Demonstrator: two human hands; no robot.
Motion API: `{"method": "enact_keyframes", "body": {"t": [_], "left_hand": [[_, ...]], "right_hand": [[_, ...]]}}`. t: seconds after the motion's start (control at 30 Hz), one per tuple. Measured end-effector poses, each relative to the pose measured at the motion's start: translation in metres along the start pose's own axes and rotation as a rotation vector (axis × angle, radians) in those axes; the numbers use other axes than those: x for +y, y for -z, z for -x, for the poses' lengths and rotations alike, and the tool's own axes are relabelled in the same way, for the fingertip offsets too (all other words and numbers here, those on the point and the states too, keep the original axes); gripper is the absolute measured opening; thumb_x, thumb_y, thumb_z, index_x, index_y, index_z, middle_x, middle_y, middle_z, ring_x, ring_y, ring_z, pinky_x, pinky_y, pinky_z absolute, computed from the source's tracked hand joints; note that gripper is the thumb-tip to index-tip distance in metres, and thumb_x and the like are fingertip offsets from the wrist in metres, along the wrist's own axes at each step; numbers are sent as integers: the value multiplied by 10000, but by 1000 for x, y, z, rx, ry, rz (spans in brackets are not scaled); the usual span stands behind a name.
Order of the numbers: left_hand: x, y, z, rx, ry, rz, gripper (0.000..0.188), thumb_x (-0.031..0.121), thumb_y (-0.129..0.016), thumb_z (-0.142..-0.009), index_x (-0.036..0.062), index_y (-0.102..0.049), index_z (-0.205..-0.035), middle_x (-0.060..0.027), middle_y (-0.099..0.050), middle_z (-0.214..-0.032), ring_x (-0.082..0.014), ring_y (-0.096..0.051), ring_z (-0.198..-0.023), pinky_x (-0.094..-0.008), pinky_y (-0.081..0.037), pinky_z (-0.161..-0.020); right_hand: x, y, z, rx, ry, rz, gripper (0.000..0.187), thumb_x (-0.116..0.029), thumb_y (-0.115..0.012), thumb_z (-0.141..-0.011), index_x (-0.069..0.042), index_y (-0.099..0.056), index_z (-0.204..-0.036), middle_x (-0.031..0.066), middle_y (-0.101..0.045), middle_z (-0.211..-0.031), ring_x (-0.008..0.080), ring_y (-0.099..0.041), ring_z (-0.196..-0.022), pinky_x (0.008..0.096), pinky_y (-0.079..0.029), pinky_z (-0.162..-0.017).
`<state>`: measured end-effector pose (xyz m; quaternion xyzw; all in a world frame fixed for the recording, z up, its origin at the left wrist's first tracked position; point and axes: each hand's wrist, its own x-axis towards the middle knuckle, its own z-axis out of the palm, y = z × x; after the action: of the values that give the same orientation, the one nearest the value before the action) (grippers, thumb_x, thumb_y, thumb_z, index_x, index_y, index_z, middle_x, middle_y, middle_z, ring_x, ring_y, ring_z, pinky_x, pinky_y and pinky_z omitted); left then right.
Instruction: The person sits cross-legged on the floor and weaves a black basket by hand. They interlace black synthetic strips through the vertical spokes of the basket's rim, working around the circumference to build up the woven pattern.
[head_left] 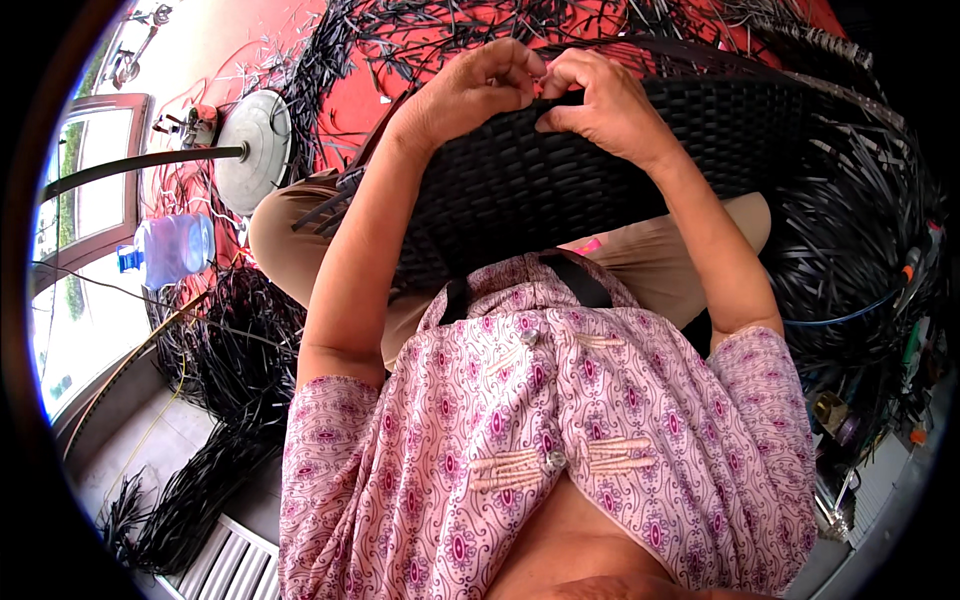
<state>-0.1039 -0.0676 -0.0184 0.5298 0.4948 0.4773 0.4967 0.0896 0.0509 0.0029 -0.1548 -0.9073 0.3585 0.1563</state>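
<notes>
A black panel woven from flat strips point(600, 170) lies across my lap, its top edge away from me. My left hand point(475, 90) is at that edge, thumb and fingers pinched together; whatever is between the fingertips is too small to make out. Close beside it, my right hand point(605, 105) grips the same edge. Its thumb rests near the woven face, and its fingers curl over the rim. The fingertips of both hands nearly meet. Loose strip ends point(325, 210) stick out at the panel's left side.
Black strips point(850, 220) are heaped to my right, with tools beyond. More bundled strips point(235, 370) lie on the left, near a clear blue water bottle point(175, 248). A round grey base with a pole point(255, 150) stands left. Loose strips litter the red floor ahead point(365, 105).
</notes>
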Motion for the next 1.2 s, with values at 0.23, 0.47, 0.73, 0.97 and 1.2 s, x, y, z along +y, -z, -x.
{"method": "enact_keyframes", "body": {"t": [0.23,0.47,0.73,0.97,1.2], "left_hand": [[15,1,26,189,-25,-230,354,-21,-609,-912,78,-622,-1252,-35,-698,-1037,-111,-631,-962,-277,-500,-845],[4,28,37,133,184,-302,358,23,-622,-944,54,-601,-1300,-28,-701,-1008,-107,-641,-958,-266,-491,-841],[1,14,27,162,194,-57,308,71,-686,-887,27,-642,-1188,-13,-680,-978,-80,-619,-880,-261,-481,-818],[0,11,29,177,191,90,247,81,-674,-870,13,-648,-1106,-7,-672,-987,-102,-641,-946,-247,-484,-871],[1,16,30,133,201,50,193,93,-655,-871,33,-642,-1055,11,-650,-954,-93,-616,-924,-235,-456,-862]], "right_hand": [[-1,-19,27,288,292,254,325,-207,-811,-760,-124,-689,-1048,27,-658,-1030,245,-613,-1007,396,-456,-926],[-14,-28,32,332,324,446,389,-179,-808,-772,-73,-671,-1120,47,-651,-1082,247,-607,-1054,427,-447,-991],[-14,-32,33,376,308,413,372,-193,-813,-774,-85,-682,-1104,56,-653,-1087,247,-619,-1030,432,-441,-998],[-7,-30,34,395,328,376,357,-246,-805,-789,-106,-690,-1098,39,-655,-1079,245,-623,-1015,419,-446,-972],[-11,-29,33,384,331,414,338,-261,-802,-802,-109,-688,-1081,31,-649,-1056,238,-614,-1002,406,-454,-937]]}}
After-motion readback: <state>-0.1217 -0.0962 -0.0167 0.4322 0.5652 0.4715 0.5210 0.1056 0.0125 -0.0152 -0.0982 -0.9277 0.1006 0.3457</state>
